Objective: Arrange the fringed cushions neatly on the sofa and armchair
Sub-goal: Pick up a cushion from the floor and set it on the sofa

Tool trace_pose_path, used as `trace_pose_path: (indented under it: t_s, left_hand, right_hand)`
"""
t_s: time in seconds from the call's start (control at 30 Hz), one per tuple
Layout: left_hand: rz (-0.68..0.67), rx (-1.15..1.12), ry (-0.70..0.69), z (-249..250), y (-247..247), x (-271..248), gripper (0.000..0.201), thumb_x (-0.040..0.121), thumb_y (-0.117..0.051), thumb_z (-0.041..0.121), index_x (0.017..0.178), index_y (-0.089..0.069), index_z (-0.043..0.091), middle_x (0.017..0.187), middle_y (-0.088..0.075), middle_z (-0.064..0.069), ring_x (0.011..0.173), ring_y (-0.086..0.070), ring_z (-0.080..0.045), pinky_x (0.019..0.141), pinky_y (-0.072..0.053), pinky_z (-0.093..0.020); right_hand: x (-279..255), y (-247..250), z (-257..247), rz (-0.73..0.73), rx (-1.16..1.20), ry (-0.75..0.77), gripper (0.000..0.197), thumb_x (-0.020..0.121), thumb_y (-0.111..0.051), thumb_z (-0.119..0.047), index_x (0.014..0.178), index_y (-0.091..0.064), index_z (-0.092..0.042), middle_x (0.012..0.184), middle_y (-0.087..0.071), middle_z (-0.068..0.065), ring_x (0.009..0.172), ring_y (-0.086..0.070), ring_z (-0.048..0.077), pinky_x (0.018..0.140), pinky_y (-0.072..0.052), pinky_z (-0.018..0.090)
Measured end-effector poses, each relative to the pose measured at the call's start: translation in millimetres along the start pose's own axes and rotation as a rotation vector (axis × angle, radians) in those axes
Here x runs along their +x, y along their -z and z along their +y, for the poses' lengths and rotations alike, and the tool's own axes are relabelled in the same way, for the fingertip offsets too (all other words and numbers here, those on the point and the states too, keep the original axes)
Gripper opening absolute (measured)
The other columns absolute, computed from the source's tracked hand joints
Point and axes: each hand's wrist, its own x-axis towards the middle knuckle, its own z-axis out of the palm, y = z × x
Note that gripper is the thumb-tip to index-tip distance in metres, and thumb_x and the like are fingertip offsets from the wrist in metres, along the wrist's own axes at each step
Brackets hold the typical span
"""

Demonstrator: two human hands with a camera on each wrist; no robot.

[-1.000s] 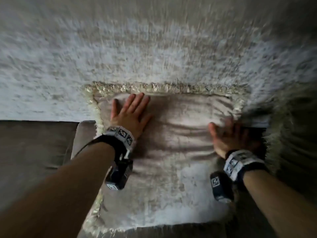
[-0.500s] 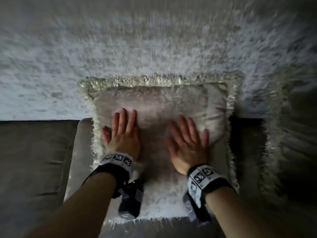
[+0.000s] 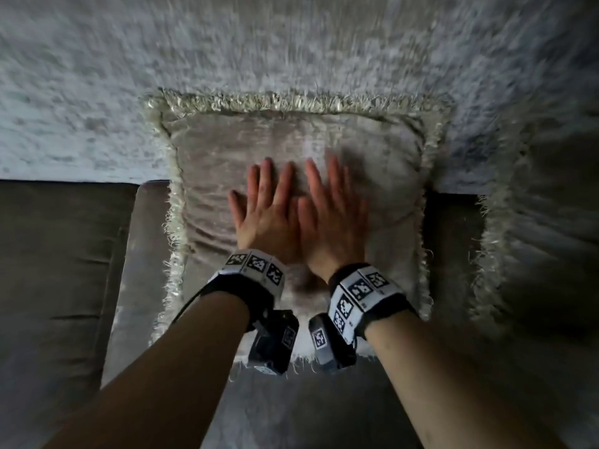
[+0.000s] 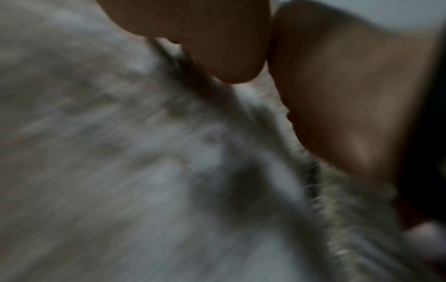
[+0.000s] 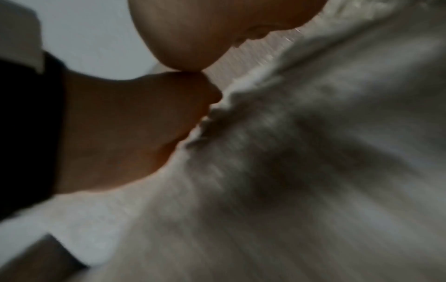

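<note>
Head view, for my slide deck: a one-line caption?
Both hands, left and right, press flat on a fringed cushion.

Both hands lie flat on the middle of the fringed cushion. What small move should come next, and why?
Probably lift both hands off and turn to the second cushion at the right. The left hand and right hand press flat, side by side, on the fringed cushion, which already stands square against the sofa back with its fringe even. The cushion at the right is blurred, so its state is unclear.
</note>
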Motion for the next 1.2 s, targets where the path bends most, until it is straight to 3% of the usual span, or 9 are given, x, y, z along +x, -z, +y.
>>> trace_pose_path:
  t_s: [0.1,0.23,0.43,0.53,0.67,0.83,1.03,1.1,1.2]
  left_hand:
    - [-0.037,0.178,0.039,-63,-20,-33,0.056,0.098,-0.018,0.046,0.150,0.003,0.044,0.162,0.008,0.011,0.150,0.008,-0.013,0.120,0.002,-0.050]
    - [-0.175,0.126,0.251,-98,15,-44,0.057,0.098,-0.014,0.049,0.149,0.011,0.043,0.160,0.017,0.008,0.149,0.013,-0.021,0.119,0.001,-0.054]
    - [0.036,-0.005,-0.083,-21,45,-38,0.056,0.100,-0.018,0.043,0.152,0.002,0.036,0.162,0.011,0.003,0.149,0.012,-0.019,0.119,0.003,-0.051]
    - [0.036,0.029,-0.092,-15,16,-60,0.057,0.099,-0.017,0.045,0.152,0.003,0.037,0.161,0.011,0.005,0.150,0.011,-0.018,0.117,0.007,-0.048]
    - [-0.049,0.303,-0.028,-91,-21,-97,0.058,0.094,-0.010,0.054,0.150,0.001,0.044,0.162,0.003,0.006,0.150,0.001,-0.020,0.119,-0.002,-0.055]
    - [-0.036,0.277,0.181,-104,22,-93,0.062,0.096,-0.011,0.053,0.152,0.008,0.036,0.161,0.014,0.003,0.149,0.012,-0.024,0.120,-0.002,-0.054]
    - [0.124,0.151,-0.109,-6,14,-99,0.058,0.099,-0.017,0.043,0.152,0.006,0.035,0.161,0.017,0.002,0.149,0.015,-0.020,0.120,0.005,-0.048]
    - [0.028,0.163,-0.048,-17,-7,-111,0.058,0.099,-0.018,0.042,0.151,0.008,0.038,0.160,0.017,0.004,0.149,0.015,-0.019,0.119,0.007,-0.048]
    - [-0.290,0.296,0.043,-71,-28,-126,0.057,0.099,-0.018,0.045,0.151,0.007,0.040,0.162,0.012,0.006,0.150,0.008,-0.021,0.120,-0.004,-0.050]
  right_hand:
    - [-48,-33,76,-0.111,-0.174,-0.155,0.055,0.096,-0.013,-0.052,0.151,-0.007,-0.047,0.162,0.006,-0.016,0.151,0.004,0.011,0.120,-0.004,0.051]
    - [-51,8,118,-0.199,-0.063,-0.584,0.057,0.100,-0.014,-0.050,0.153,0.001,-0.039,0.163,0.008,-0.004,0.151,0.007,0.021,0.118,-0.001,0.058]
    - [-52,42,17,0.079,0.023,-0.125,0.058,0.101,-0.020,-0.045,0.153,0.005,-0.038,0.162,0.015,-0.007,0.150,0.013,0.014,0.119,0.004,0.048]
    - [-79,-3,-2,-0.031,-0.025,-0.026,0.056,0.099,-0.011,-0.047,0.152,0.008,-0.040,0.159,0.023,-0.011,0.149,0.016,0.013,0.118,0.004,0.049]
    - [-117,-50,69,-0.132,-0.169,-0.102,0.054,0.097,-0.012,-0.052,0.149,0.005,-0.050,0.159,0.015,-0.019,0.150,0.010,0.009,0.119,0.003,0.051]
    - [-97,2,101,-0.042,-0.094,-0.424,0.060,0.096,-0.015,-0.046,0.154,-0.005,-0.033,0.164,-0.003,-0.001,0.151,-0.003,0.023,0.117,-0.009,0.057]
    - [-92,14,-7,0.041,0.089,0.001,0.055,0.102,-0.020,-0.041,0.153,-0.002,-0.038,0.163,0.010,-0.006,0.150,0.009,0.013,0.117,0.003,0.046]
    - [-104,-9,2,-0.096,0.044,-0.015,0.054,0.102,-0.019,-0.040,0.153,-0.001,-0.040,0.163,0.011,-0.008,0.150,0.010,0.014,0.116,0.003,0.049]
    - [-118,-32,51,-0.415,-0.029,-0.205,0.053,0.102,-0.018,-0.043,0.151,0.002,-0.043,0.162,0.014,-0.012,0.149,0.013,0.014,0.115,0.009,0.055]
